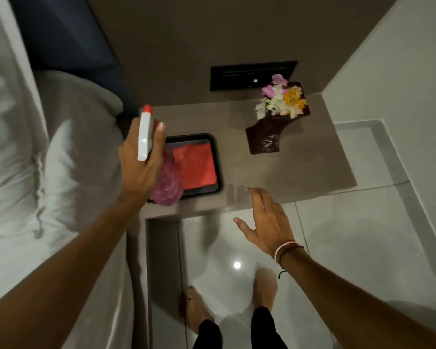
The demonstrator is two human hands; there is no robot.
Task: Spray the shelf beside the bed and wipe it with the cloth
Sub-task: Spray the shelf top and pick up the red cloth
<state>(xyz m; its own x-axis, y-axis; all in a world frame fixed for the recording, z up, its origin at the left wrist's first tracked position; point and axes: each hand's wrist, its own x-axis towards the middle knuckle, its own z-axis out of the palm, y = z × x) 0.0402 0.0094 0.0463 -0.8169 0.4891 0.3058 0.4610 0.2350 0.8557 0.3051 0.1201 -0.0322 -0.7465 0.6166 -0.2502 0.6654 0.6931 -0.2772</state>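
My left hand (139,162) grips a spray bottle (145,133) with a white head, a red nozzle and a pink body, held above the left end of the grey-brown shelf (300,170) beside the bed. A red cloth (194,163) lies folded in a black tray (218,170) on the shelf, just right of the bottle. My right hand (264,220) hovers open at the shelf's front edge, fingers spread and holding nothing. A faint wet patch shows on the shelf top near those fingertips.
A dark red vase (264,137) with mixed flowers (282,99) stands at the shelf's back right. A black switch panel (252,74) is on the wall behind. The white bed (35,147) lies left. My bare feet (194,311) stand on a glossy tiled floor (337,248).
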